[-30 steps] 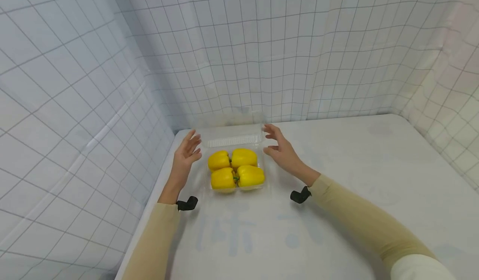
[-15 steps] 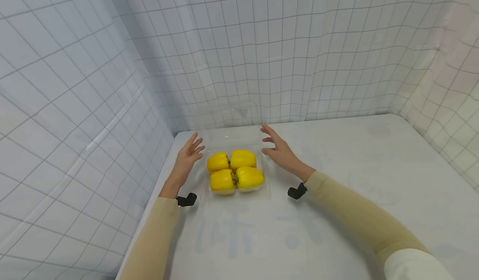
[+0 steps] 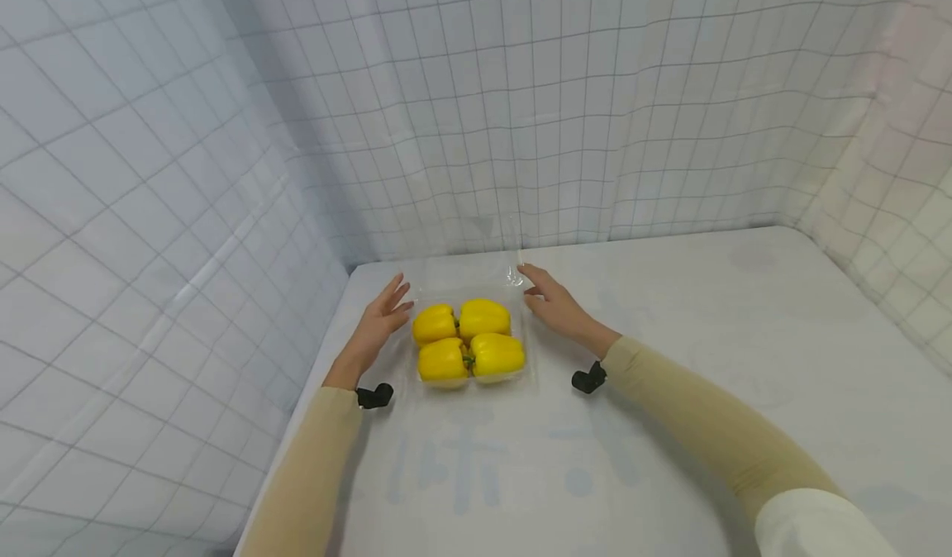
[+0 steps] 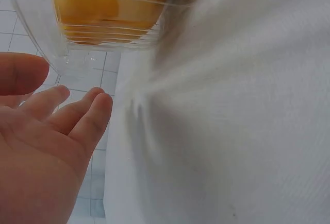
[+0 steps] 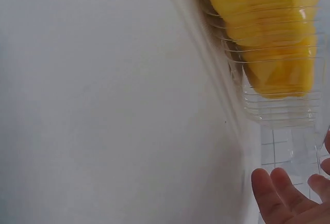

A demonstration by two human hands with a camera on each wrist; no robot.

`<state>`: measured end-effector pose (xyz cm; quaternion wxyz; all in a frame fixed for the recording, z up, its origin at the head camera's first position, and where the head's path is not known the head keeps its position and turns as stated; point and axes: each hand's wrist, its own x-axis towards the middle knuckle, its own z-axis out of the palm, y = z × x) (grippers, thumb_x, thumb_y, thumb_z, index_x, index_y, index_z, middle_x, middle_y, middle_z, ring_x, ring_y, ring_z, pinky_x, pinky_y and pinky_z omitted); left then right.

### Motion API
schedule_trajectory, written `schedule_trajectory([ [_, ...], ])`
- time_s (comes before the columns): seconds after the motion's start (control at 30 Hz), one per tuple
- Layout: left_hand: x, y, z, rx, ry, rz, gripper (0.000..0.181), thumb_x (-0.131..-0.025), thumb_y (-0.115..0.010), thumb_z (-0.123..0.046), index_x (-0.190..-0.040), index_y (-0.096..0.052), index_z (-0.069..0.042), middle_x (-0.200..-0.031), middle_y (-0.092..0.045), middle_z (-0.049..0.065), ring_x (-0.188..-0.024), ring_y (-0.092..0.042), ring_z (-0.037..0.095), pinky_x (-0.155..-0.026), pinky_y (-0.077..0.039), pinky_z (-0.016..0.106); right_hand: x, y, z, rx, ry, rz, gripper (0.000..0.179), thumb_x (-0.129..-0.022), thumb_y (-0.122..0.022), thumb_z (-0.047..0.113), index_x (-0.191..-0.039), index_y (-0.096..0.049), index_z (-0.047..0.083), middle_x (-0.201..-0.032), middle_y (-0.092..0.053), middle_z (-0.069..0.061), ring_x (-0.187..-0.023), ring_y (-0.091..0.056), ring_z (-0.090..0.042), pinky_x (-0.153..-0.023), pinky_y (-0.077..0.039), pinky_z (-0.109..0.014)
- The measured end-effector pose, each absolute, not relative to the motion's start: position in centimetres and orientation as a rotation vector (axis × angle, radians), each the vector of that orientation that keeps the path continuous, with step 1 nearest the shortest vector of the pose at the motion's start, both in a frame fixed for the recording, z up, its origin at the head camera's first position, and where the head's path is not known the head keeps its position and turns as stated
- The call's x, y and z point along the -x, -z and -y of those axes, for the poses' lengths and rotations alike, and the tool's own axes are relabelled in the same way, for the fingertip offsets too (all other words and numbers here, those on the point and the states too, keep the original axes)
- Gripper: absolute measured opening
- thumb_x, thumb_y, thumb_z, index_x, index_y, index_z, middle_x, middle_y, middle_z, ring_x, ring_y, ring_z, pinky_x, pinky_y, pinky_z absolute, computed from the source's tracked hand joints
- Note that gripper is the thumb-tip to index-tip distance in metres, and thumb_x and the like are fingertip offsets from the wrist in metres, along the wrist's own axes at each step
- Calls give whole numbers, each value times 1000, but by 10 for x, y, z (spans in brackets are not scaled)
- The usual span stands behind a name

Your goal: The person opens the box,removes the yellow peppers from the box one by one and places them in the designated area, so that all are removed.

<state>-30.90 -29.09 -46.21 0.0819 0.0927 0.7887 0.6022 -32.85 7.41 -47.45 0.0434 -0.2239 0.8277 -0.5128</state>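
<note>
"Both hands have shifted since half a second ago: the left hand sits further in toward the clear box, and the right hand has its upper fingers lowered."

"And the lid?"

"Raised behind the box, its upper edge a little lower than before. So the box isn't closed, and I'd judge the lid to be what the hands are working around."

"Have they got hold of it?"

"Doesn't look so. Fingers are loose and spread on both sides, near its side edges; whether any fingertip touches, I can't tell."

"Contents?"

"Four yellow bell peppers, two by two inside, hardly moved."

"Room to move?"

"Tight at the back: gridded cloth hangs close behind the lid. The left side is narrow too, with the worktop edge by the left forearm. Most room lies right and in front."
</note>
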Motion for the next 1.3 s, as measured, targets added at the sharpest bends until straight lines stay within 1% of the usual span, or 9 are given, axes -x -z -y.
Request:
schedule_trajectory([
  [0.2,300,452,286,-198,-1729,-2329,64,-103,-43,2,-161,-22,-14,-167,-15,7,-149,-25,35,-118,-19,54,331,479,-75,625,1578,-2466,58,-107,-43,16,-162,-23,21,-167,-16,1,-135,-44,-30,-98,-50,-43],
  [0.23,301,453,286,-192,-1724,-2326,63,-104,-43,0,-161,-23,-13,-167,-14,8,-149,-24,35,-118,-20,54,331,480,-75,622,1576,-2468,58,-107,-43,16,-161,-24,21,-167,-17,1,-135,-45,-29,-98,-50,-43],
  [0.33,304,457,287,-165,-1744,-2310,59,-105,-43,-5,-161,-27,-16,-167,-15,6,-150,-24,32,-118,-23,51,332,481,-75,620,1572,-2477,57,-107,-43,17,-161,-25,20,-166,-19,0,-134,-45,-29,-97,-50,-43],
  [0.43,308,469,291,-157,-1751,-2318,55,-107,-41,-12,-160,-28,-22,-167,-16,2,-150,-24,28,-117,-26,47,332,482,-75,609,1554,-2489,56,-107,-43,19,-161,-27,18,-165,-23,-3,-134,-46,-30,-98,-49,-45],
  [0.6,308,472,293,-161,-1742,-2314,53,-109,-39,-14,-161,-27,-22,-167,-14,4,-150,-22,27,-117,-26,44,330,482,-76,586,1541,-2479,54,-108,-40,24,-160,-28,18,-164,-25,-6,-136,-45,-29,-102,-47,-45],
  [0.83,309,471,292,-154,-1762,-2296,53,-110,-36,-13,-161,-25,-20,-167,-15,4,-151,-22,30,-118,-23,48,329,480,-76,568,1533,-2508,54,-108,-43,24,-160,-29,18,-162,-30,-8,-121,-56,-30,-97,-49,-46],
  [0.97,309,470,291,-118,-1780,-2304,55,-110,-37,-13,-162,-22,-18,-167,-17,8,-150,-22,34,-118,-22,51,326,474,-75,556,1506,-2564,53,-107,-45,22,-158,-32,17,-157,-36,-12,-126,-52,-33,-100,-47,-50],
  [1.13,305,465,293,-66,-1829,-2328,56,-109,-41,-12,-162,-24,-19,-164,-24,11,-147,-30,35,-116,-26,52,321,463,-74,576,1469,-2615,56,-104,-50,22,-157,-33,16,-156,-37,-15,-131,-47,-37,-103,-44,-53],
  [1.3,297,459,296,-132,-1868,-2348,55,-109,-43,-13,-161,-27,-19,-162,-29,14,-144,-35,36,-115,-28,52,315,456,-76,609,1432,-2664,59,-101,-55,24,-156,-35,19,-156,-37,-12,-135,-43,-37,-105,-41,-54],
])
